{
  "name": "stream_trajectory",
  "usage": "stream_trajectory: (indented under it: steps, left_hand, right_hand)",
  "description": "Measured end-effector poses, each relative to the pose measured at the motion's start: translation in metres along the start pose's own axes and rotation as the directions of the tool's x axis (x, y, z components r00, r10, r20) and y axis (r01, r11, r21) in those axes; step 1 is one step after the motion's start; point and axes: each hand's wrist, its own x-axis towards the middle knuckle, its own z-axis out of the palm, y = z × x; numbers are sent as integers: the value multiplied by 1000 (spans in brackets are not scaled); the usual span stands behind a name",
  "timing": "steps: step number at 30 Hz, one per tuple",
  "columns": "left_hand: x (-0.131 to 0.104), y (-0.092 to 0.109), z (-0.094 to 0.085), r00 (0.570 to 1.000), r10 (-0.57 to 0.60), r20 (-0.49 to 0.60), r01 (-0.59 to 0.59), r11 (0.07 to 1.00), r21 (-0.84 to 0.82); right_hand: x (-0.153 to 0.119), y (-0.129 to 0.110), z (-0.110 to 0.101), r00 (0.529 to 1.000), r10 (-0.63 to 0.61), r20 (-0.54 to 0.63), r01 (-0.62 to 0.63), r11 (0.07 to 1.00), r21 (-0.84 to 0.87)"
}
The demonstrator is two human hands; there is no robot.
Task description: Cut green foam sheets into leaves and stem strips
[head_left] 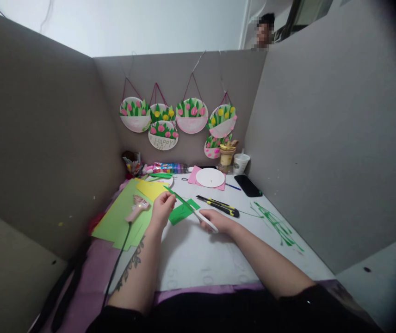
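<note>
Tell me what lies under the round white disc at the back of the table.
Pink paper sticks out past the edge of the disc; whatever the disc covers cannot be seen.

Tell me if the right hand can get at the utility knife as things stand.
Probably yes: the utility knife lies just beyond the right hand, with nothing over it. That hand holds the white-handled scissors, though, so it would likely need to put them down first.
</note>
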Motion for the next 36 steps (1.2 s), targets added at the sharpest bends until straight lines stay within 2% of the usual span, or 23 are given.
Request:
stream_trajectory:
  steps: [7,15,23,32,36]
  left_hand:
    - [0,-4,0,1000,-2,31,2,1000,-4]
    - [0,-7,2,997,-20,71,19,1000,9]
    - [-1,-6,2,997,-26,68,26,1000,0]
    - [0,-5,2,995,-54,79,53,999,14]
    - [1,-2,1,999,-41,36,40,999,13]
  right_hand:
    - [0,1,1,999,-45,3,45,999,-26]
    - [-1,-1,2,1000,-27,14,27,1000,4]
    - [0,0,2,1000,-9,16,8,998,59]
    - [1,1,0,1000,-12,1,12,1000,8]
    - [1,1,0,1000,-18,-14,18,1000,9]
